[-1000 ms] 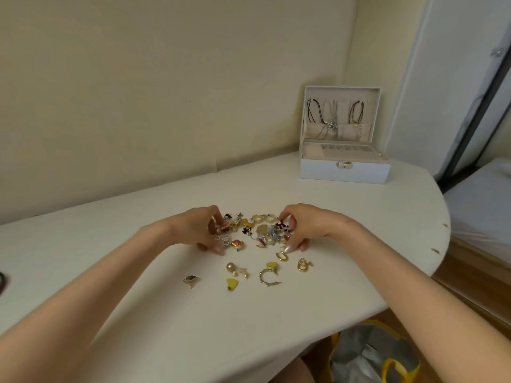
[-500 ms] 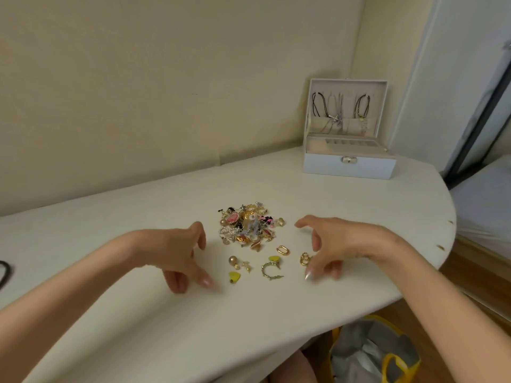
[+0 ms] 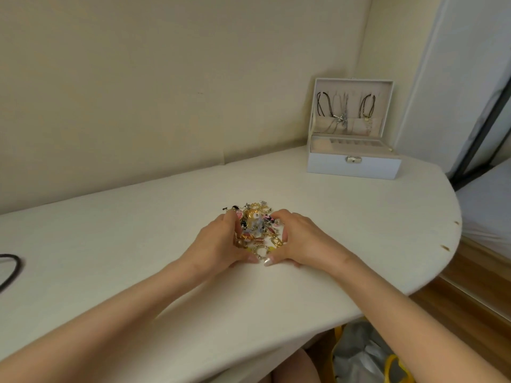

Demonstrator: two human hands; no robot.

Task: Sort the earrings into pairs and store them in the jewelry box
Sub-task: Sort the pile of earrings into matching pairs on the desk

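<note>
A heap of mixed earrings [image 3: 255,223] in gold, silver, pink and black lies in the middle of the white table [image 3: 138,230]. My left hand [image 3: 218,241] cups the heap from the left and my right hand [image 3: 304,239] cups it from the right. Their fingers press against its sides, and the thumbs nearly meet at its near edge. A few gold hoops sit between the thumbs. The white jewelry box [image 3: 354,167] stands open at the far right of the table, with necklaces hanging inside its lid. Its tray compartments are too far away to make out.
A black cord [image 3: 11,268] lies at the table's left edge. Wall runs along the back. The table's rounded right edge has chipped spots [image 3: 445,247]. A yellow-handled bag [image 3: 367,355] sits on the floor below, and a white bed [image 3: 489,205] stands to the right.
Both hands pulled back from the heap, then closed in from either side. The loose earrings that lay nearer to me have been swept in against the heap.
</note>
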